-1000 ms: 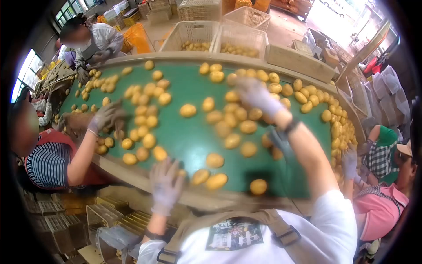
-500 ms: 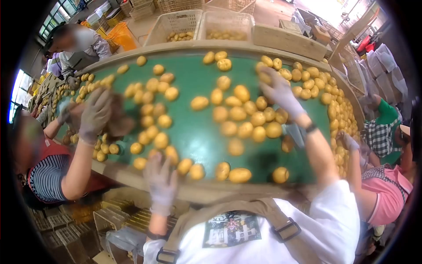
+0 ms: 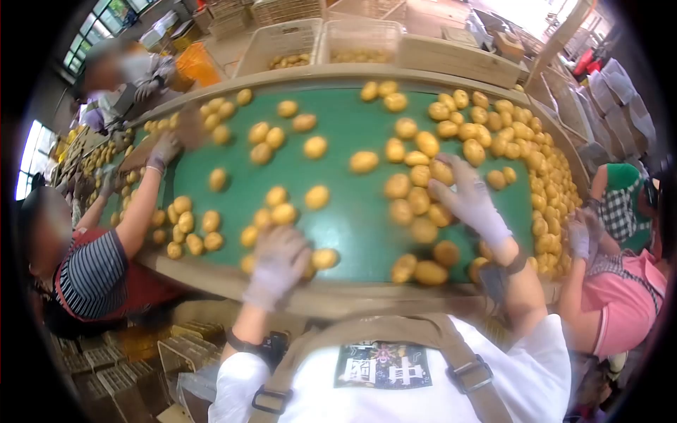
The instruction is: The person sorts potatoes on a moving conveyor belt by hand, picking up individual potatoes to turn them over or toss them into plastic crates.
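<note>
Many yellow potatoes (image 3: 364,161) lie on a green conveyor belt (image 3: 338,233). My left hand (image 3: 276,266), gloved, is low over the belt's near side among several potatoes; its fingers are smeared by motion. My right hand (image 3: 467,194), also gloved, is right of centre at a cluster of potatoes, with its fingers curled round a potato (image 3: 441,171). Beneath that hand, more potatoes (image 3: 424,230) lie near the belt's front edge. A dense mass of potatoes (image 3: 546,190) fills the belt's right end.
A co-worker in a striped top (image 3: 88,282) reaches over the left side. Another stands at the far left, and others are at the right end. Crates (image 3: 282,42) of potatoes stand beyond the far rim (image 3: 338,70). A wooden box (image 3: 458,63) sits behind the belt.
My right hand has moved down and nearer to me, from the far pile to the central cluster. My left hand has shifted slightly right. The central potatoes have shifted right along the belt.
</note>
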Available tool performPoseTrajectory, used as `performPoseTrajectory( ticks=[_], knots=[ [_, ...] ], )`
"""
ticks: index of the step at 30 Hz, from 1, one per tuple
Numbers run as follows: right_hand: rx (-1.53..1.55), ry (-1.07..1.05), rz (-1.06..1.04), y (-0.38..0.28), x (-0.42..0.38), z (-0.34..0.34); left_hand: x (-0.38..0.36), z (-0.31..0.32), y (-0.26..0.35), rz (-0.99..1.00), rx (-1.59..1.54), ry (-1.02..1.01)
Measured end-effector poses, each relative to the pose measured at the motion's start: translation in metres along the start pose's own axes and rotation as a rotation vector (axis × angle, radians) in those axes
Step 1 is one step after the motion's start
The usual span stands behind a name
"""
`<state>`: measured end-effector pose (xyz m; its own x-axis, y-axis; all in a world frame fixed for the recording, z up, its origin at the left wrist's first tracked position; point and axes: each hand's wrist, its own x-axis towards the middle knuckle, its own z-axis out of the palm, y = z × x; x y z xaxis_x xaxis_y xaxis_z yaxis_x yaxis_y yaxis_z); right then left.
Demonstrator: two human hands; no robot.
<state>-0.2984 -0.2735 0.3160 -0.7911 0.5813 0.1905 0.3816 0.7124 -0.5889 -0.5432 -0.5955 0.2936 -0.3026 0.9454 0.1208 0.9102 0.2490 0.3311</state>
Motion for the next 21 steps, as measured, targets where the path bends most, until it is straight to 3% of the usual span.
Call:
performPoseTrajectory(
  ticks=[1,2,5,8,12,14,17,21],
  knots=[
    [-0.018,-0.033,0.032,0.011,0.003,0.015,-0.009,-0.004,-0.007,-0.064,0.052,0.024],
    [-0.190,-0.023,-0.198,0.017,-0.001,0.025,-0.021,-0.006,-0.015,-0.125,0.103,0.050],
    [0.151,-0.412,0.027,-0.052,0.013,-0.017,-0.050,-0.019,-0.022,-0.322,0.220,0.110],
    [0.126,0.154,-0.386,-0.051,0.021,-0.057,-0.064,-0.018,-0.019,-0.434,0.185,0.152],
    [-0.218,0.906,-0.588,-0.031,0.033,-0.165,-0.071,-0.011,-0.007,-0.473,0.133,0.111],
    [-0.362,1.104,-0.409,0.015,0.049,-0.213,-0.072,-0.004,-0.011,-0.464,0.154,0.132],
    [-0.440,0.912,0.168,0.118,0.058,-0.235,-0.075,-0.004,-0.012,-0.411,0.161,0.094],
    [-0.406,0.781,0.112,0.100,0.020,-0.140,-0.072,0.006,-0.024,-0.376,0.122,0.086]
  ],
)
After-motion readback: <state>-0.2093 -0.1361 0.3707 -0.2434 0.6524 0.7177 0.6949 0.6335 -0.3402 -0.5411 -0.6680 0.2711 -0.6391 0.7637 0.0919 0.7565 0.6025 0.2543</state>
